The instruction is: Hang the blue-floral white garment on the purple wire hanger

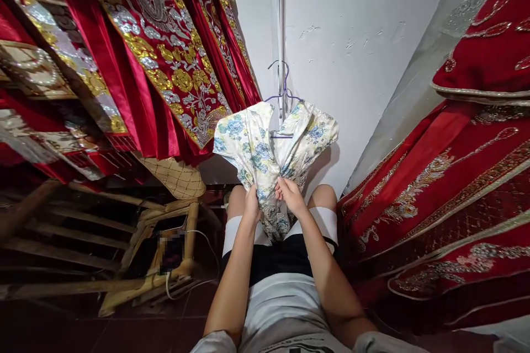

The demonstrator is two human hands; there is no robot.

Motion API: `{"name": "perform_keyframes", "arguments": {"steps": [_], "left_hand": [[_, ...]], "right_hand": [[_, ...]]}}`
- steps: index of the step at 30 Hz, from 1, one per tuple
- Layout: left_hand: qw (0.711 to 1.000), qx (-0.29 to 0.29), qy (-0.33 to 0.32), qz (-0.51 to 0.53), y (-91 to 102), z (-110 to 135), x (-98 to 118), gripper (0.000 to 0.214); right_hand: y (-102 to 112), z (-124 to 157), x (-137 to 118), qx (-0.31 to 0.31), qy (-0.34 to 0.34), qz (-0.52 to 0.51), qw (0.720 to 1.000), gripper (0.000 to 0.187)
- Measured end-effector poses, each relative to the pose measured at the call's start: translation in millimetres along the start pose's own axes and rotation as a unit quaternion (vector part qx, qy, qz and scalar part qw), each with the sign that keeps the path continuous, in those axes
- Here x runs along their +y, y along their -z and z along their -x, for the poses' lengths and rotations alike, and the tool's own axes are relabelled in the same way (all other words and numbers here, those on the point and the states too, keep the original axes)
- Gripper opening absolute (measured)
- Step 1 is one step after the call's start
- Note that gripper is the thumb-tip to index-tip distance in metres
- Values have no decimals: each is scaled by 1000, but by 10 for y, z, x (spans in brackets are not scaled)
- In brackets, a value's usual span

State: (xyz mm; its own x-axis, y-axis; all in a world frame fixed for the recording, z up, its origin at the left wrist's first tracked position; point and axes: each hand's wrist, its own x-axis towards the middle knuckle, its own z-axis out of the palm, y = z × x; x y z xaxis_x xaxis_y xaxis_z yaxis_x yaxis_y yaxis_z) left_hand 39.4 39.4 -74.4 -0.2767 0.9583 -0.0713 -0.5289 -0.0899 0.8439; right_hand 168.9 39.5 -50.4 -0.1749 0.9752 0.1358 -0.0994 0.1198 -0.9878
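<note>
A white garment with a blue flower print point(265, 143) hangs on a purple wire hanger point(281, 91) hooked to a metal pole point(281, 22) against the white wall. My left hand point(252, 205) and my right hand point(290, 194) are both closed on the gathered cloth at its middle, side by side and close together. The lower part of the garment falls between my knees. I am seated, with my forearms reaching forward.
Red robes with gold and silver embroidery hang at the upper left point(165, 55) and crowd in at the right point(455, 187). A wooden chair frame point(165, 265) with a cable stands at the lower left, beside wooden slats point(62, 231).
</note>
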Motion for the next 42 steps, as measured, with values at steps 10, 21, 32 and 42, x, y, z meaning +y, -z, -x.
{"name": "perform_keyframes", "arguments": {"steps": [10,21,32,42], "left_hand": [[993,-86,71,-49,-126,189,168,51],[891,4,-349,-290,-152,338,138,39],[924,-164,-274,-211,-633,232,136,21],[897,-196,-248,-310,-521,175,65,13]], "right_hand": [[84,83,-292,51,53,-4,997,40],[115,181,-476,35,-41,-128,990,28],[289,-100,-924,-40,1,-12,999,26],[462,-799,-1499,-2,-57,-63,996,16]]}}
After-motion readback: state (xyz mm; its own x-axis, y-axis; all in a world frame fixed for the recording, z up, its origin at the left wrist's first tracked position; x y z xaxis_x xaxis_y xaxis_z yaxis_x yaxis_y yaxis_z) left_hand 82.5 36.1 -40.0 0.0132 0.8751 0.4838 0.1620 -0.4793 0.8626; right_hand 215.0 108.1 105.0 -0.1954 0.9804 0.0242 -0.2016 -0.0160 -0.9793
